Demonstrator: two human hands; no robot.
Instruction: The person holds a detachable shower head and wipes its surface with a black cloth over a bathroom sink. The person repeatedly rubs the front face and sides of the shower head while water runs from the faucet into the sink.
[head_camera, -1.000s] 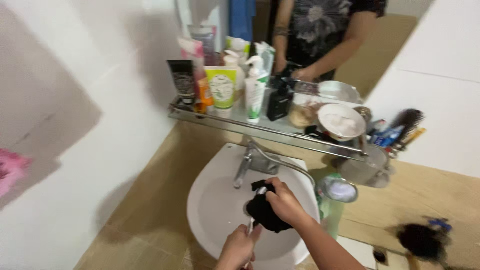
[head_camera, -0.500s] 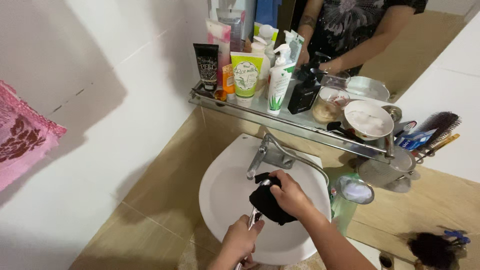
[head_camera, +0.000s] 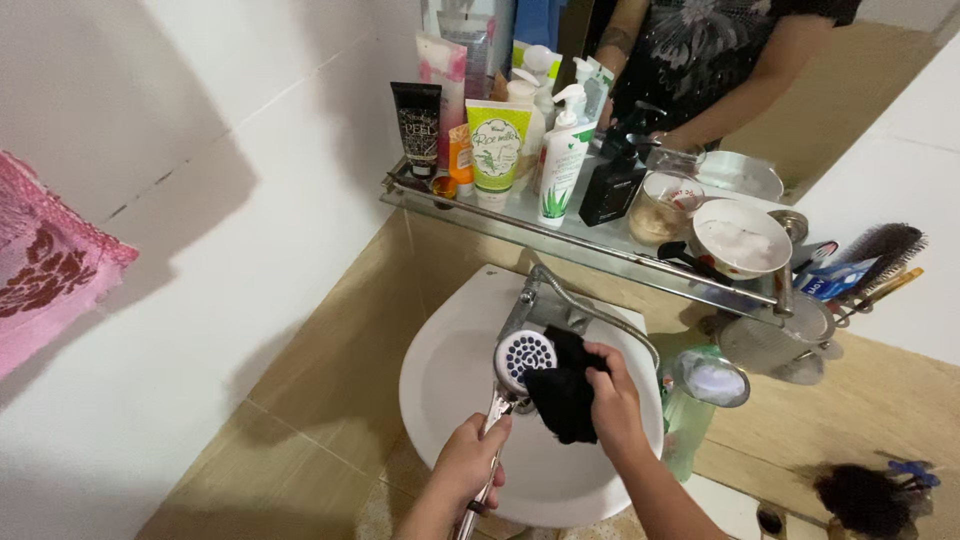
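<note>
A pink towel (head_camera: 45, 265) is getting cut off at the left edge. The left hand (head_camera: 468, 468) is wrapping closed around the handle of a hand shower (head_camera: 523, 360), its lower end hidden. The right hand (head_camera: 612, 400) is clutching a black cloth (head_camera: 563, 392) against the spray head, above the white sink (head_camera: 445, 395). Black, pink, orange and green tubes (head_camera: 497, 145) are standing on the shelf (head_camera: 560, 245) above.
</note>
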